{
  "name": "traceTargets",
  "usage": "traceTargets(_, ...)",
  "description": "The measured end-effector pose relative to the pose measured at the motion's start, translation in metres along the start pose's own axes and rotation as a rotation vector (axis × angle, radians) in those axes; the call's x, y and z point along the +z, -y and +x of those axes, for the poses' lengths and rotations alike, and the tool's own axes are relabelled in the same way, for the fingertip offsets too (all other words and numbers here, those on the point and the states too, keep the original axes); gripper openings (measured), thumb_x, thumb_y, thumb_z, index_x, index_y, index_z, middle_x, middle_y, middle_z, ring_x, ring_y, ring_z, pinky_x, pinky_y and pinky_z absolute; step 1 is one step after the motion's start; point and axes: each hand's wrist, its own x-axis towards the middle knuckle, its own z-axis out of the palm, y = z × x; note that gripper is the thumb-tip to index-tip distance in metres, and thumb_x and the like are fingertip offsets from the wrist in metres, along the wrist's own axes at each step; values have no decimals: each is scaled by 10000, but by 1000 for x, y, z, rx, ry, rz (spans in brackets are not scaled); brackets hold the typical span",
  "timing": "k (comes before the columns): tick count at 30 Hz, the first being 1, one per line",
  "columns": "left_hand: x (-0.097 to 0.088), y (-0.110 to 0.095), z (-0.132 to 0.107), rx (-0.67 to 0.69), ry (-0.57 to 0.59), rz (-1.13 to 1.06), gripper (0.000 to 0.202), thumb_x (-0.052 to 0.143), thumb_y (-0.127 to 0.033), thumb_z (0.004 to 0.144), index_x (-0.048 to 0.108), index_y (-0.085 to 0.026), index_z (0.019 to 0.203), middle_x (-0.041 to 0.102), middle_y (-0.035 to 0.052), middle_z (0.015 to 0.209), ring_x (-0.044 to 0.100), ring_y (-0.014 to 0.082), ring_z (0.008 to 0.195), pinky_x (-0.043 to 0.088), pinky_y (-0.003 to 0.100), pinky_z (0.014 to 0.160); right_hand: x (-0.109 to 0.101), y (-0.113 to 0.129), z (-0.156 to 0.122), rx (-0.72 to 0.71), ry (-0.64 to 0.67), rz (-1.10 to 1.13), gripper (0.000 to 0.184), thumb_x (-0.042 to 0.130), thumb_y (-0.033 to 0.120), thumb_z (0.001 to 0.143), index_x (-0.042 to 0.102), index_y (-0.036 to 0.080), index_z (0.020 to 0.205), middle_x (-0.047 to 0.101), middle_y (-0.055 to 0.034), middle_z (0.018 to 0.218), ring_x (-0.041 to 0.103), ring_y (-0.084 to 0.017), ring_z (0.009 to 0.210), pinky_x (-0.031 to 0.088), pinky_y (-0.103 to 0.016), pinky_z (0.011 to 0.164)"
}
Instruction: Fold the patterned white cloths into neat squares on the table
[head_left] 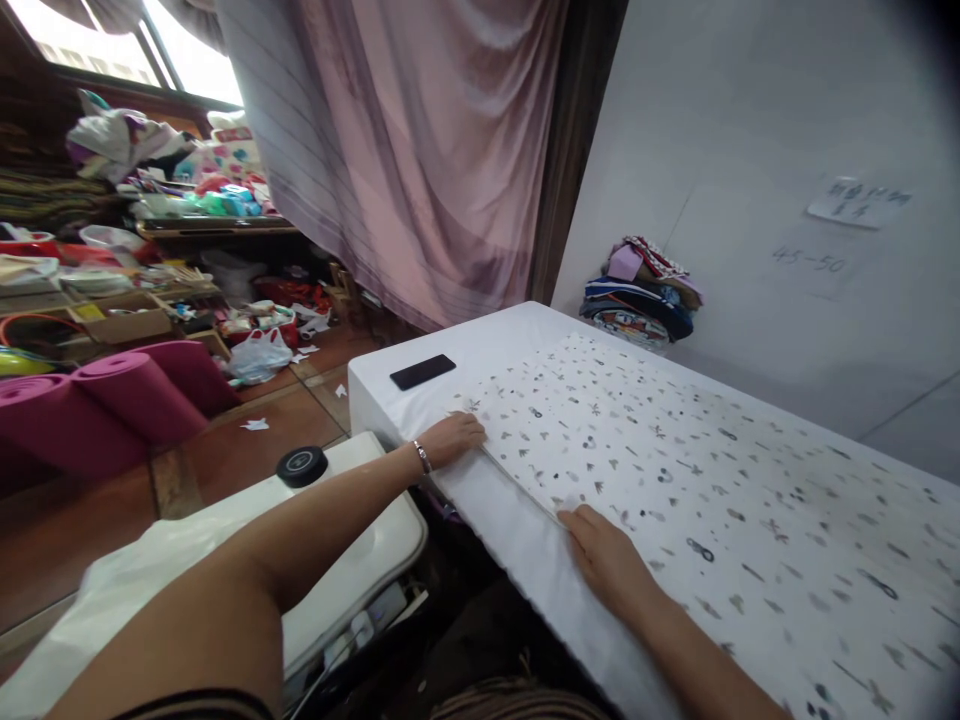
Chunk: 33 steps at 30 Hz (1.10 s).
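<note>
Phone, black, flat on white-covered table. Left hand, braceleted, fingers bent at edge of printed cloth; grip cannot be told. Right hand, pinching same edge. Cloth spread on table.

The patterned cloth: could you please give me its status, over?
Left hand, right hand: both at edge of patterned cloth. Cloth spread across table. Phone off the cloth, apart from both hands.

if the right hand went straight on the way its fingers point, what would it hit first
Most likely the left hand, farther along the same edge of the patterned cloth that the right hand touches, though one picture leaves depth uncertain.
</note>
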Motion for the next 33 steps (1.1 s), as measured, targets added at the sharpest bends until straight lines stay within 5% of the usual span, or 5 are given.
traceTargets(5,-4,-5,-10,-8,28,-15,218,389,-181,863,595,-194,932,625,56,923,495,173,916,364,313,834,-3,4,-4,-6,54,22,321,327,122,841,560,227,1035,561,-43,890,545,-143,751,437,-236,648)
traceTargets(9,-6,-12,-15,-61,45,23,201,399,-225,873,577,-195,961,617,46,946,477,179,919,349,316,818,8,5,3,-14,39,-171,371,362,79,807,529,210,1112,563,-62,911,537,-171,776,434,-267,672)
traceTargets(18,-7,-20,-12,-226,63,60,174,408,-225,871,578,-196,896,595,37,848,472,173,839,344,319,758,27,30,65,-27,-1,-383,455,388,-36,732,487,170,1126,554,-98,946,525,-202,789,429,-280,626)
traceTargets(27,-6,-21,-16,-515,147,-11,191,371,-162,853,523,-207,961,541,34,1106,542,151,857,388,246,579,24,51,105,-58,176,-400,522,333,-59,724,420,103,1213,539,-123,1003,540,-192,784,434,-262,587)
traceTargets(33,-8,-15,-19,-588,183,-105,190,357,-159,853,521,-216,928,573,22,961,550,156,848,409,256,616,19,43,109,-91,283,-276,475,337,-40,715,482,155,1123,526,-101,995,552,-178,722,408,-272,596)
